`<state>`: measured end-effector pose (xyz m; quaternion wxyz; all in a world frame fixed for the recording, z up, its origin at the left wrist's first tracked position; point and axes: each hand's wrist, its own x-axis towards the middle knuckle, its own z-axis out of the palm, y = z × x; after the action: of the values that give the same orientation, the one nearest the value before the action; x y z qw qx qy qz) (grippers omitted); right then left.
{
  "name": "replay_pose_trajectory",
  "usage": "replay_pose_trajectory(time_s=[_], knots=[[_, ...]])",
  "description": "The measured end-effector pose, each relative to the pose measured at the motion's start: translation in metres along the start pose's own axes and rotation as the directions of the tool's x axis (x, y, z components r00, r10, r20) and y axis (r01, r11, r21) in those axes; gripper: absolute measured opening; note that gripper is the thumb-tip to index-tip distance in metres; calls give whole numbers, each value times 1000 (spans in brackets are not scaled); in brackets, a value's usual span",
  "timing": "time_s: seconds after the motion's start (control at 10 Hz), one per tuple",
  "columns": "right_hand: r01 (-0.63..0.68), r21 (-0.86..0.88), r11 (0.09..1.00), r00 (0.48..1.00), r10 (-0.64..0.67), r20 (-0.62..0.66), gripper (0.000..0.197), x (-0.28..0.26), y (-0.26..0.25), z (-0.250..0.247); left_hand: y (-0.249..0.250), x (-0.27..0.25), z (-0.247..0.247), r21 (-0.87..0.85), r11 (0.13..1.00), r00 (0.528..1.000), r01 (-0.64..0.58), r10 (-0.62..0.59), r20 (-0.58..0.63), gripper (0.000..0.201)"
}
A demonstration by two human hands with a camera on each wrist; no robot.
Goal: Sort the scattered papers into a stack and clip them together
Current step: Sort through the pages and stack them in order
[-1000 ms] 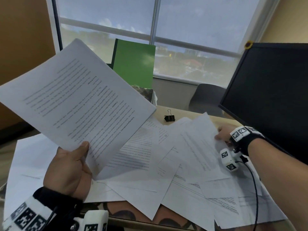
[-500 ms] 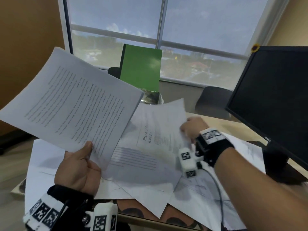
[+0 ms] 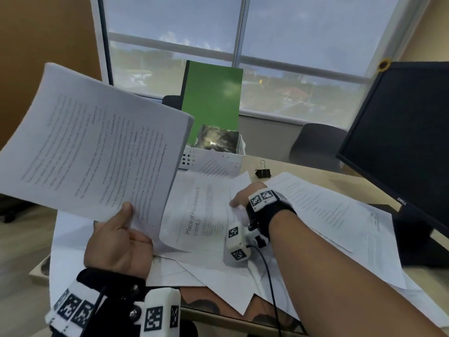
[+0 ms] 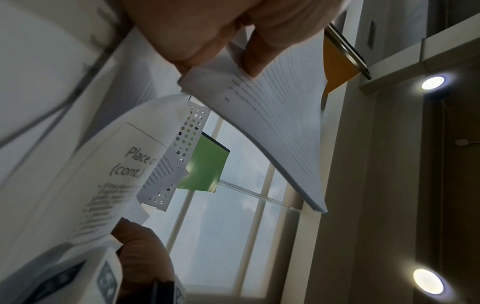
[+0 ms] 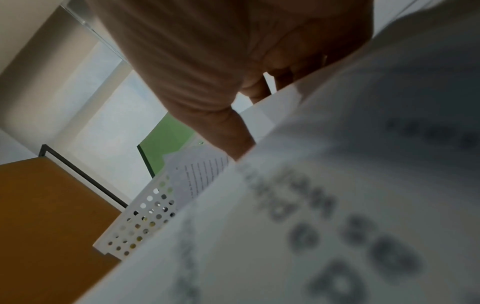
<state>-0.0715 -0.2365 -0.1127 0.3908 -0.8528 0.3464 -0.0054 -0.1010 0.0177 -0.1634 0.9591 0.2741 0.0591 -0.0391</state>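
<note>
My left hand (image 3: 121,242) holds a thin stack of printed sheets (image 3: 97,152) raised above the desk's left side, thumb on top; the left wrist view shows the thumb and fingers pinching the stack's corner (image 4: 207,82). My right hand (image 3: 245,198) pinches a sheet headed "Place of (cont.)" (image 3: 201,215) at its right edge, lifted just beside the stack; that sheet (image 5: 337,205) fills the right wrist view. More loose papers (image 3: 328,215) lie scattered over the desk. A black binder clip (image 3: 263,171) sits at the back of the desk, beyond my right hand.
A white perforated basket (image 3: 211,161) with a green folder (image 3: 211,103) and a dark notebook stands at the desk's back edge. A black monitor (image 3: 401,142) stands on the right. A window and dark chairs lie beyond the desk.
My right hand picked a sheet from the right of the pile and carried it left toward the stack held in my left hand. The left hand stayed raised.
</note>
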Motion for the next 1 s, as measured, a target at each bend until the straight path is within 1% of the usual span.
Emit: replay_pose_trajectory(time_s=[0.1,0.2,0.3,0.4,0.5,0.6,0.7,0.8,0.9,1.0], knots=[[38,55,998,999,-38,-13,38,-6,-5,3,0,1,-2,29,1000,1000,-5,6,-7,36],[43,-50,998,998,-45,-43,42,-13,-9,11,0,5,-7,34,999,999,-29,30,-41,32],[147,-158,977,985,-158,-64,44,-13,-9,13,1,4,-6,23,999,999,-36,37,-37,41],[49,110,993,998,-54,43,40,-10,-8,4,-1,6,-6,33,999,999,-21,21,-27,31],[97,63,993,989,-103,108,55,-15,-2,-5,-1,3,-4,25,999,997,-39,40,-68,40],[44,145,989,977,-72,199,56,-22,-12,-4,-4,8,-7,-3,1000,998,-30,30,-53,41],[81,31,996,992,-83,91,34,-18,-17,3,-3,11,-10,20,999,1000,-25,26,-12,33],[259,-179,949,965,-244,98,26,-16,-18,6,-3,12,-10,77,997,1000,-11,12,-18,21],[284,29,958,951,-278,-134,22,-17,-7,-12,-3,16,-15,141,990,999,-24,29,-36,18],[428,218,877,876,-343,-340,24,-20,4,-48,-5,20,-19,168,986,998,-10,19,-55,38]])
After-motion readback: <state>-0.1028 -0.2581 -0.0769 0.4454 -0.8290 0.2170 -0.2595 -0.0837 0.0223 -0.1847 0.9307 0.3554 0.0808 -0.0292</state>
